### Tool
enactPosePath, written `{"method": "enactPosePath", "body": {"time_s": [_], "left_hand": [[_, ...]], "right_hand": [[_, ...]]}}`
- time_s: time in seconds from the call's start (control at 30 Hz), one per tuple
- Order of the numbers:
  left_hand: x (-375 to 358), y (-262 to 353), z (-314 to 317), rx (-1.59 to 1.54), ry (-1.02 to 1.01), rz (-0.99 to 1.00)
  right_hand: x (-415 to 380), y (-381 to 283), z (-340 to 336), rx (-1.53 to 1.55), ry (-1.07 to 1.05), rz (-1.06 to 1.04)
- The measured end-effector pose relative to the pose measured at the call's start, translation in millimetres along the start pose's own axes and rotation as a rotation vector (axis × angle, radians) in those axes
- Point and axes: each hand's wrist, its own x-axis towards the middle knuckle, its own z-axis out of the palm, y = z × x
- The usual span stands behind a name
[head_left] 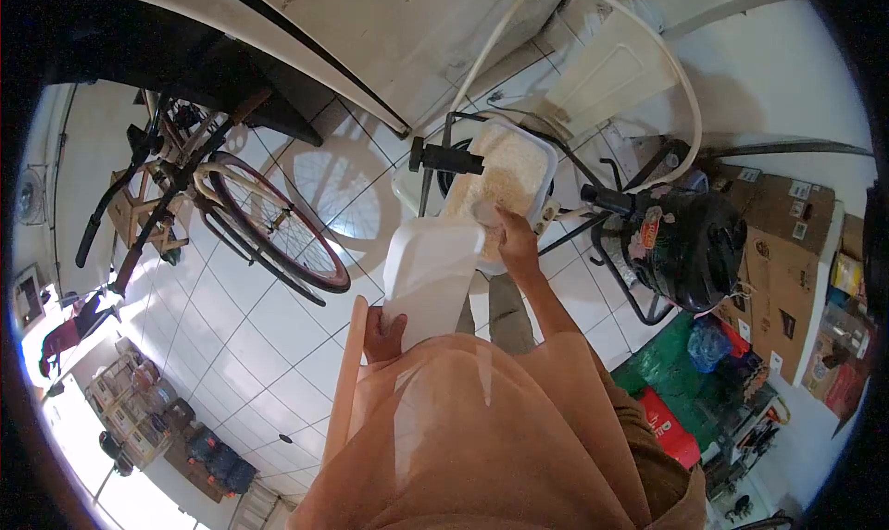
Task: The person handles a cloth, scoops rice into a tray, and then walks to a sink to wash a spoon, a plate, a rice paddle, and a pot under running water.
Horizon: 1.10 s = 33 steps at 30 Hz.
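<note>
My left hand (384, 334) is closed around the near left side of a white plastic tub (431, 275), held in front of my body. My right hand (519, 248) grips a small translucent cup (484, 213). The cup is at the near end of a second white tub (550, 174), overlapping pale grains (509, 164) that look like rice. This tub sits on a dark metal frame, and the first tub's far edge overlaps its near end in this view. Over the tub's left side juts a black cylindrical part (449, 158).
A bicycle (269, 220) leans at the left on the white tiled floor (269, 345). To the right stand a black rounded machine (690, 252) and cardboard boxes (782, 261). A pale hose (681, 67) arches overhead at the back. Red and green items lie lower right.
</note>
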Motion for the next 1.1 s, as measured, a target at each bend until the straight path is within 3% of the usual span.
{"method": "enactPosePath", "body": {"time_s": [0.1, 0.2, 0.3, 0.4, 0.5, 0.6, 0.7, 0.77, 0.8, 0.9, 1.0, 1.1], "left_hand": [[10.5, -16.6, 15.6, -0.074, -0.034, -0.013], [23.1, 20.5, 39.9, -0.17, -0.123, -0.055], [45.8, 15.5, 78.1, -0.122, -0.199, -0.061], [69.2, 23.3, 114.1, -0.345, -0.259, -0.02], [89.3, 59.1, 133.7, -0.106, -0.229, 0.023], [120.7, 42.4, 156.7, 0.071, -0.12, 0.458], [142.4, 37.0, 167.8, 0.262, -0.032, 0.638], [147.4, 35.1, 171.2, 0.316, -0.01, 0.654], [148.5, 36.0, 172.6, 0.337, 0.006, 0.673], [147.2, 32.4, 177.5, 0.283, 0.017, 0.626], [143.8, 34.8, 179.1, 0.256, 0.024, 0.61], [142.6, 30.3, 184.1, 0.169, 0.065, 0.501]], "right_hand": [[4.8, -12.0, -29.5, 0.348, -0.2, 0.508], [-12.8, 1.9, -40.8, 0.643, -0.027, 0.82], [-19.3, -9.3, -53.3, 1.01, 0.176, 0.869], [-18.1, -11.3, -58.0, 0.858, 0.303, 0.707], [-5.0, 1.3, -56.3, 0.732, 0.359, 0.655], [10.2, 17.8, -43.1, 0.651, 0.414, 0.618], [22.0, 28.0, -21.1, 0.605, 0.511, 0.571], [26.9, 28.0, -10.5, 0.642, 0.576, 0.566], [27.0, 33.0, -7.9, 0.46, 0.47, 0.569], [22.9, 38.8, -1.6, 0.416, 0.395, 0.654], [17.0, 54.5, 15.1, 0.531, 0.47, 0.635], [14.1, 61.5, 16.0, 0.696, 0.354, 0.711]]}}
